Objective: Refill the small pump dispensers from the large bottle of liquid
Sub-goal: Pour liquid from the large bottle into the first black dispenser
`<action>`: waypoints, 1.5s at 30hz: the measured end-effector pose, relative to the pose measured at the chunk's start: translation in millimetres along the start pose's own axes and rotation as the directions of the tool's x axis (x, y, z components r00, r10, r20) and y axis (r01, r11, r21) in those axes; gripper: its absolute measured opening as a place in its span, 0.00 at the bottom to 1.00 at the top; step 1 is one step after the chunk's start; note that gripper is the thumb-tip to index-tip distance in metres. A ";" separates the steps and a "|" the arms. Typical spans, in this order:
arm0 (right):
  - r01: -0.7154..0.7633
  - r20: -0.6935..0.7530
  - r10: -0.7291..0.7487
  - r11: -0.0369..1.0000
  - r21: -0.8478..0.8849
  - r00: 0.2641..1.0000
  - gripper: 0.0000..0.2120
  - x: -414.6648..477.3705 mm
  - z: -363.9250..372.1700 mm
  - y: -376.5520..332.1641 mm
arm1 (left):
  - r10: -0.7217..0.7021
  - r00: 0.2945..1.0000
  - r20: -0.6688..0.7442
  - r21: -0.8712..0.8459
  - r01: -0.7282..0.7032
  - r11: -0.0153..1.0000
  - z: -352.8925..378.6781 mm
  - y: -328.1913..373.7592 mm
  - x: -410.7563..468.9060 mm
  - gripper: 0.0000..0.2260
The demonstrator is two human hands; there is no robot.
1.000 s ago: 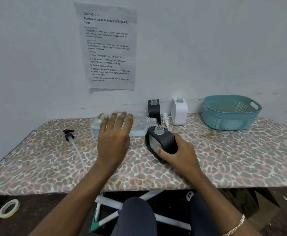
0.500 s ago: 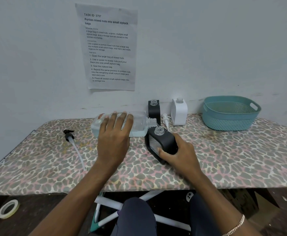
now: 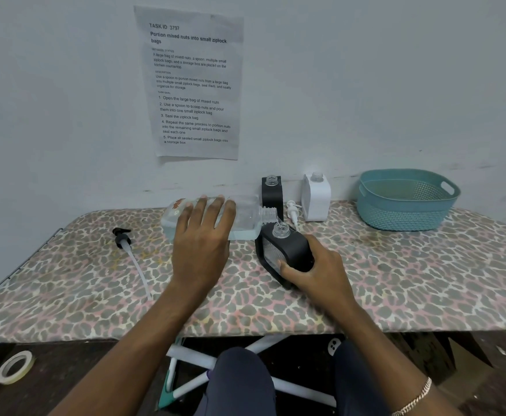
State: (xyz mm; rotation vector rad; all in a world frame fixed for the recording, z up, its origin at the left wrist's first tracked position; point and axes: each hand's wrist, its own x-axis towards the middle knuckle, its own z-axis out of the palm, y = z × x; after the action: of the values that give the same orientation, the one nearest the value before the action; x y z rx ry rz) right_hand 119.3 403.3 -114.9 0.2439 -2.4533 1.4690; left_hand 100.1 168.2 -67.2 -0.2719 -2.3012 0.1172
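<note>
My left hand (image 3: 203, 244) grips the large clear bottle (image 3: 245, 217), which is held on its side above the table with its open neck pointing right. Pale liquid lies along its lower side. The neck sits just over the open mouth of a black dispenser (image 3: 287, 250), tilted toward the bottle and held by my right hand (image 3: 314, 271). A second black dispenser (image 3: 272, 193) and a white dispenser (image 3: 316, 196) stand uncapped by the wall. A black pump head with a long tube (image 3: 125, 241) lies at the left, and a white pump head (image 3: 292, 210) lies between the bottles.
A teal perforated basket (image 3: 404, 202) stands at the back right of the leopard-print table (image 3: 395, 283). A printed sheet (image 3: 193, 82) hangs on the wall. A tape roll (image 3: 14, 366) lies on the floor at the lower left.
</note>
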 end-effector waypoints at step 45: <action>0.010 0.014 -0.010 1.000 0.025 1.000 0.17 -0.6 -2.2 -0.5 | -0.001 1.000 -0.001 0.002 0.001 1.000 -0.3 -2.3 1.0 0.28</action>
State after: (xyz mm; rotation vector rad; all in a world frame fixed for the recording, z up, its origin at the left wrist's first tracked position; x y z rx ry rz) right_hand 120.3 405.0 -113.7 0.2717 -2.4424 1.4995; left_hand 99.3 166.2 -65.9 -0.2699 -2.2998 0.1194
